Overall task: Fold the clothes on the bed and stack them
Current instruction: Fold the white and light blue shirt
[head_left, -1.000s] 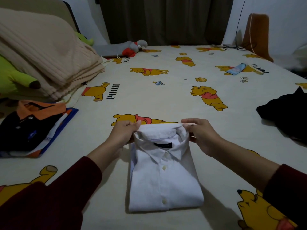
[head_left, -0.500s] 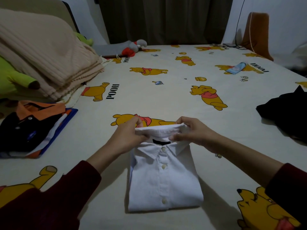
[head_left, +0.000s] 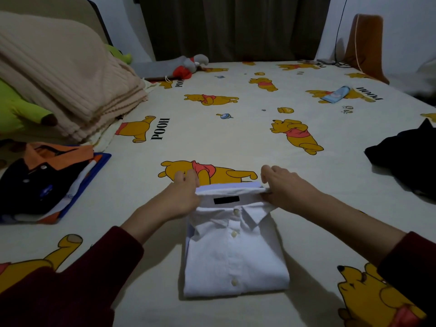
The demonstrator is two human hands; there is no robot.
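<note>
The folded white shirt point(head_left: 236, 251) lies on the Pooh bedsheet point(head_left: 236, 138) just before the person. Left hand point(head_left: 181, 197) and right hand point(head_left: 283, 187) each pinch its collar point(head_left: 230, 191) ends — uneven tugging could skew the fold. Beyond left waits the stack of folded clothes point(head_left: 44, 182).

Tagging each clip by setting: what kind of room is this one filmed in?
Most likely a home bedroom. The folding is done on a bed with a cartoon-bear sheet, a folded beige blanket and a grey plush toy lie on it, and a dark curtain hangs behind.
</note>
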